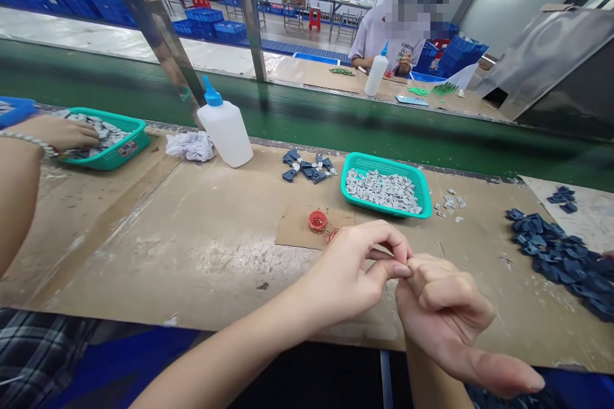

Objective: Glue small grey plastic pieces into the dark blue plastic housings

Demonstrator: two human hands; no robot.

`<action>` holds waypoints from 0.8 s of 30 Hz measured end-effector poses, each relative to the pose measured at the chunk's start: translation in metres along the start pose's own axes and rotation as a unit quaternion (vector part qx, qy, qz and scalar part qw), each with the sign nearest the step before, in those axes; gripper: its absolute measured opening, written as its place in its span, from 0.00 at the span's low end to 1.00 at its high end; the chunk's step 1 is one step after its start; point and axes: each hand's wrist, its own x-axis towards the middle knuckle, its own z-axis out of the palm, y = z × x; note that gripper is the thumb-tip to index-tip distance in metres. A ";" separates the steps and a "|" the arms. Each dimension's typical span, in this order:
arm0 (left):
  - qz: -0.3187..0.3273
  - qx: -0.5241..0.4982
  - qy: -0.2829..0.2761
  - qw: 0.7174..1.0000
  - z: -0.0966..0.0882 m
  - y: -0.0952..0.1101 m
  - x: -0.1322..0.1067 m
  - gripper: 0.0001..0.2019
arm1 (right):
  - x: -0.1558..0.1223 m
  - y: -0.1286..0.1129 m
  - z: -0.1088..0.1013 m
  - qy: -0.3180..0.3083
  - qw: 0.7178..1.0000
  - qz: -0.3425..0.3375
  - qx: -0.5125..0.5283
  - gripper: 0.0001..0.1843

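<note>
Left hand (343, 275) pinches a hidden item against the right hand (444, 310); presumably tiny and light, best held by its edges.

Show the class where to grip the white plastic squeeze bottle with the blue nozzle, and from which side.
Probably wrap a hand around the body of the white plastic squeeze bottle, coming from the near side: the body is wide and smooth, the blue nozzle tapers too narrow, and crumpled white tissue crowds its left.
</note>
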 end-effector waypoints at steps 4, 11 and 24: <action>0.035 0.007 0.043 0.998 0.011 -0.004 -0.008 0.10 | -0.003 -0.001 0.006 0.056 0.998 -0.017 -0.010 0.30; 0.128 0.025 0.157 0.979 0.039 -0.021 -0.022 0.09 | -0.004 -0.014 0.018 0.129 0.990 0.040 0.048 0.28; 0.056 0.149 -0.004 0.987 0.062 -0.066 -0.048 0.06 | 0.062 0.047 -0.062 -0.050 0.900 0.331 -0.278 0.11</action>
